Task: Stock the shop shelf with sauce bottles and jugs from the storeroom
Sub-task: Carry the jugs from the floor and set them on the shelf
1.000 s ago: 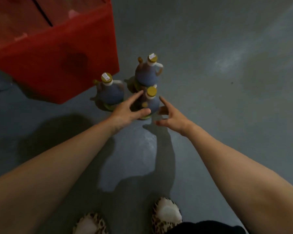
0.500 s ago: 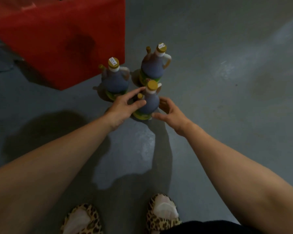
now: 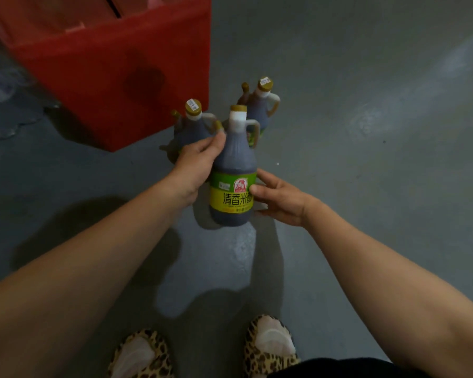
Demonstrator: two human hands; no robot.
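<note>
A dark sauce jug [image 3: 234, 170] with a green-yellow label, white neck and gold cap is lifted off the grey floor, tilted toward me. My left hand [image 3: 195, 162] grips its upper body from the left. On the right side of the label, my right hand [image 3: 277, 199] holds the jug with thumb on the front and fingers behind. Two more jugs of the same kind stand on the floor behind it, one on the left [image 3: 191, 126] and one farther back on the right [image 3: 260, 105].
A large red plastic crate [image 3: 115, 66] stands on the floor at the upper left, close to the left jug. My two feet in leopard-print slippers [image 3: 271, 345] are at the bottom. Bare grey floor [image 3: 366, 132] stretches to the right.
Both hands closed round the nearest jug and raised it off the floor toward me, so its label now faces the camera. The other two jugs stayed put.
</note>
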